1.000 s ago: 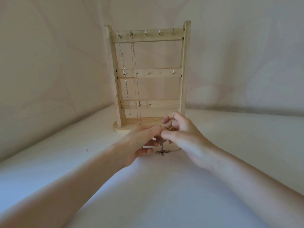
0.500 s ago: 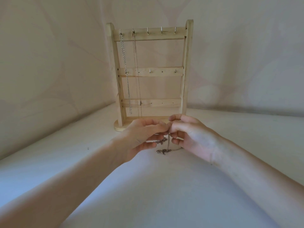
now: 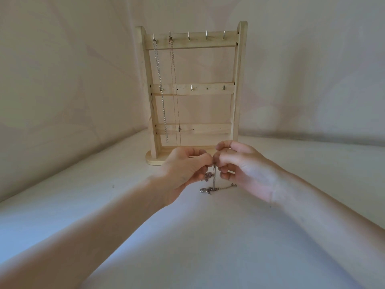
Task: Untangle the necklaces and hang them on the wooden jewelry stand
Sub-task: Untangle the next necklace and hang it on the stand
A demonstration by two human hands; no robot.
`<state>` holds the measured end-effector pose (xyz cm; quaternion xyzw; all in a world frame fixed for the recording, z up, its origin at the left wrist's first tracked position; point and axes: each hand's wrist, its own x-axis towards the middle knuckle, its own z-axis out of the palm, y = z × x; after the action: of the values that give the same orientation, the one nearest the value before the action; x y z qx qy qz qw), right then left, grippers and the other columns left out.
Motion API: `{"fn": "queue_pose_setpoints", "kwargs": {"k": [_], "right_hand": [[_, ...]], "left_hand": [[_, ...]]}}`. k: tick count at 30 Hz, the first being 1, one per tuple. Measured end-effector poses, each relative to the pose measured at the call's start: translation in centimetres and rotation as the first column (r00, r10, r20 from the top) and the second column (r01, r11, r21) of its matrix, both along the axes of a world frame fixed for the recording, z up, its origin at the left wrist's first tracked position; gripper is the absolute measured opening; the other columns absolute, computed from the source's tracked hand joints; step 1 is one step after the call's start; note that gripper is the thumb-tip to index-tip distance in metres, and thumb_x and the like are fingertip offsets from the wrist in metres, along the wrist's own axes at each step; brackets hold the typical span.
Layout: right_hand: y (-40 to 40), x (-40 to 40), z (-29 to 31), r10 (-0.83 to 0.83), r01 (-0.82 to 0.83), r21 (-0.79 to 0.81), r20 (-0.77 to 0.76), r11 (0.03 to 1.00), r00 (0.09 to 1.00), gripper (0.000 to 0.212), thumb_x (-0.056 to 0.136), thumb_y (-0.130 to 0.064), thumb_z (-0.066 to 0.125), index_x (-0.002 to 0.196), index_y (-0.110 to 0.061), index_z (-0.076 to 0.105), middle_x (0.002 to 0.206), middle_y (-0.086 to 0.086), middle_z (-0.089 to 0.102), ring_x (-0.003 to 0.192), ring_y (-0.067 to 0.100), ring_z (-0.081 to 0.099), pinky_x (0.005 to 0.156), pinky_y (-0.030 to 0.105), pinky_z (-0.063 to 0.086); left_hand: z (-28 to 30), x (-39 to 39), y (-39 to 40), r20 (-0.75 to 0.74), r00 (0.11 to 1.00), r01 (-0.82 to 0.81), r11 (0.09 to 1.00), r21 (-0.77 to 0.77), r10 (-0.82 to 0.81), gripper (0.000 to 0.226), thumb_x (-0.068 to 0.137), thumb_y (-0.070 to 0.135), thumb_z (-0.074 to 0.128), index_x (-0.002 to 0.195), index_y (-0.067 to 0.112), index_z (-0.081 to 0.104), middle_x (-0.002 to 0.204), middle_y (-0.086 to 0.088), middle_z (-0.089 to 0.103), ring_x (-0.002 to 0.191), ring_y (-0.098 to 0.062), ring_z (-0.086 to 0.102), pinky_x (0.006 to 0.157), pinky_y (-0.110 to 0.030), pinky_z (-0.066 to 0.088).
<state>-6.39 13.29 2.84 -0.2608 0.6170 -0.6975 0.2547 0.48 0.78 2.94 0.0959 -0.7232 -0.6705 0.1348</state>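
A wooden jewelry stand (image 3: 237, 84) stands upright at the back of the white surface. Two chains hang from its top-left hooks: a thicker silver chain (image 3: 161, 97) and a finer necklace (image 3: 176, 101). In front of the stand my left hand (image 3: 183, 172) and my right hand (image 3: 241, 167) meet fingertip to fingertip. Both pinch a thin tangled necklace (image 3: 213, 182). It hangs down between them, and its clasp end lies on the surface below.
The stand's top bar has three bare hooks (image 3: 206, 36) to the right of the hung chains. The middle bar carries small hooks too. A cloth backdrop (image 3: 312, 69) rises behind the white table surface (image 3: 208, 236).
Both hands have lifted slightly with the necklace, so more of the chain hangs between them above the surface. The view has shifted a little; the stand sits lower and nearer.
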Motion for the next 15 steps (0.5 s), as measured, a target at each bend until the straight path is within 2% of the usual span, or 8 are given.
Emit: {"fn": "queue_pose_setpoints", "kwargs": {"k": [3, 5, 7, 8, 9, 11, 13, 15], "right_hand": [[0.07, 0.07, 0.23, -0.005, 0.005, -0.007, -0.011, 1.0, 1.0, 0.027, 0.08, 0.01, 0.052, 0.087, -0.016, 0.054, 0.057, -0.005, 0.053, 0.057, 0.011, 0.042, 0.064, 0.026, 0.036], [0.11, 0.15, 0.44, -0.02, 0.02, -0.014, -0.05, 1.0, 0.999, 0.027, 0.079, 0.009, 0.051, 0.088, -0.016, 0.054, 0.058, -0.004, 0.052, 0.057, 0.012, 0.042, 0.063, 0.025, 0.036], [0.11, 0.32, 0.56, -0.066, 0.07, 0.009, -0.213, 0.998, 0.975, 0.025, 0.079, 0.008, 0.052, 0.088, -0.016, 0.053, 0.062, -0.004, 0.051, 0.058, 0.012, 0.041, 0.061, 0.022, 0.036], [0.1, 0.44, 0.57, -0.099, 0.119, 0.032, -0.367, 0.992, 0.925, 0.025, 0.078, 0.006, 0.054, 0.088, -0.016, 0.052, 0.065, -0.004, 0.051, 0.059, 0.011, 0.041, 0.059, 0.019, 0.036], [0.07, 0.59, 0.57, -0.121, 0.171, 0.042, -0.542, 0.984, 0.831, 0.026, 0.076, 0.005, 0.056, 0.088, -0.017, 0.051, 0.067, -0.004, 0.051, 0.058, 0.01, 0.041, 0.057, 0.017, 0.036], [-0.1, 0.9, 0.4, -0.11, 0.218, 0.024, -0.805, 0.976, 0.583, 0.029, 0.072, 0.005, 0.057, 0.087, -0.018, 0.048, 0.068, -0.003, 0.05, 0.056, 0.008, 0.039, 0.055, 0.019, 0.036], [-0.18, 0.91, 0.11, -0.097, 0.227, -0.004, -0.911, 0.974, 0.401, 0.031, 0.069, 0.004, 0.054, 0.087, -0.02, 0.046, 0.067, -0.002, 0.048, 0.06, 0.01, 0.04, 0.056, 0.022, 0.037], [-0.12, 0.73, 0.07, -0.091, 0.231, -0.016, -0.943, 0.973, 0.319, 0.027, 0.069, 0.002, 0.053, 0.088, -0.016, 0.048, 0.067, -0.001, 0.048, 0.063, 0.01, 0.04, 0.058, 0.022, 0.037]], "left_hand": [[0.45, 0.15, 0.17, -0.058, 0.998, -0.022, 0.998, -0.052, 0.019, 0.013, 0.085, 0.0, 0.058, 0.077, 0.009, 0.054, 0.062, 0.0, 0.052, 0.043, -0.007, 0.047, 0.046, -0.011, 0.042], [0.55, 0.26, 0.28, -0.101, 0.995, -0.026, 0.989, -0.148, 0.011, 0.013, 0.086, 0.002, 0.058, 0.079, 0.011, 0.053, 0.063, 0.002, 0.055, 0.042, -0.006, 0.05, 0.049, -0.013, 0.044], [0.46, 0.2, 0.31, -0.114, 0.994, -0.026, 0.974, -0.224, 0.0, 0.013, 0.087, 0.002, 0.057, 0.08, 0.012, 0.052, 0.069, 0.0, 0.059, 0.044, -0.007, 0.055, 0.056, -0.016, 0.048], [0.41, 0.13, 0.22, -0.109, 0.994, -0.031, 0.972, -0.231, 0.005, 0.012, 0.087, 0.002, 0.057, 0.082, 0.013, 0.052, 0.073, -0.001, 0.06, 0.046, -0.007, 0.057, 0.06, -0.019, 0.05], [0.43, 0.04, 0.13, -0.103, 0.995, -0.034, 0.974, -0.225, 0.011, 0.011, 0.087, 0.002, 0.057, 0.084, 0.012, 0.053, 0.076, -0.003, 0.061, 0.049, -0.008, 0.059, 0.063, -0.02, 0.051], [0.59, 0.0, -0.09, -0.083, 0.996, -0.005, 0.979, -0.204, -0.012, 0.006, 0.088, 0.001, 0.055, 0.09, 0.007, 0.056, 0.083, -0.01, 0.063, 0.062, -0.014, 0.062, 0.066, -0.021, 0.054], [0.75, 0.06, -0.32, -0.054, 0.992, 0.101, 0.982, -0.157, -0.111, 0.01, 0.089, -0.001, 0.052, 0.092, 0.002, 0.061, 0.088, -0.018, 0.059, 0.077, -0.022, 0.057, 0.068, -0.018, 0.056], [0.86, 0.19, -0.52, -0.029, 0.98, 0.193, 0.977, -0.087, -0.197, 0.015, 0.089, -0.002, 0.051, 0.088, 0.0, 0.066, 0.089, -0.017, 0.054, 0.083, -0.024, 0.048, 0.073, -0.019, 0.056]]}}
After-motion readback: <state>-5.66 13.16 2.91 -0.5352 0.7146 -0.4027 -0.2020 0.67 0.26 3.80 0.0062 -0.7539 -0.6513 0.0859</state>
